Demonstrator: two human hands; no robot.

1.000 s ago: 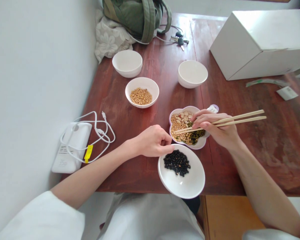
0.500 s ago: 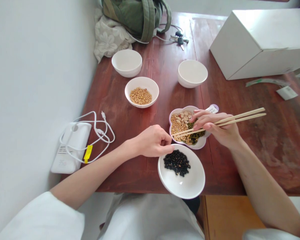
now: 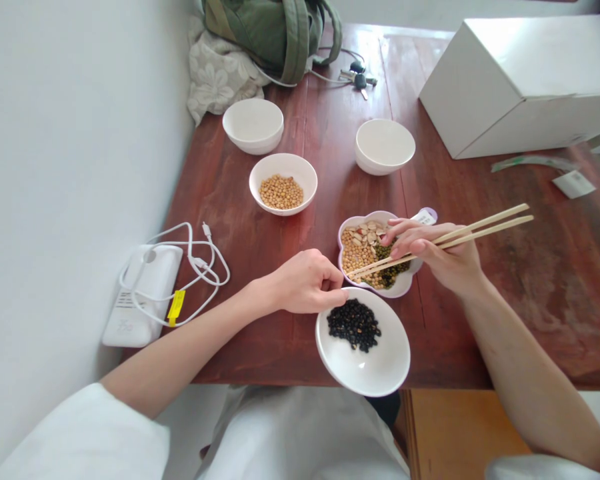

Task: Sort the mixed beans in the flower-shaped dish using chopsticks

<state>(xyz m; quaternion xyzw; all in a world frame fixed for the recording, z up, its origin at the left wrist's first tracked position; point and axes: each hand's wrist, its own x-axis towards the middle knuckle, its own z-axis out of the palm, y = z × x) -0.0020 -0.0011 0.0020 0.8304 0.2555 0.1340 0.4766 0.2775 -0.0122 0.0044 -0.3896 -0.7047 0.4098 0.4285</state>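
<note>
Left to right, from my seat at the desk (image 3: 260,353). A white plastic unit (image 3: 140,293) lies by the wall with a white cable (image 3: 200,267) coiled over it. Further up stand a white bowl (image 3: 253,125) and a second white bowl of pale yellow soybeans (image 3: 281,192).

My left hand (image 3: 305,283) is loosely curled, its fingertips (image 3: 341,297) at the upper rim of a shallow white dish (image 3: 375,373) holding a heap of black beans (image 3: 354,325). I cannot tell whether it grips the rim or only rests there.

My right hand (image 3: 433,257) is narrow, pinching a pair of wooden chopsticks (image 3: 485,230). Their tips reach into a lilac-edged flower-shaped dish (image 3: 347,230), over a mix of soybeans (image 3: 355,257), pale nuts (image 3: 365,233) and green mung beans (image 3: 387,275). The dish sits just beyond the black beans, directly below my right palm.

Judgement: picking from the mix with chopsticks is the step in hand. No bean is visibly held between the tips. The next move calls for closing them on a single piece.

Far right: a white cardboard box (image 3: 520,87).
</note>
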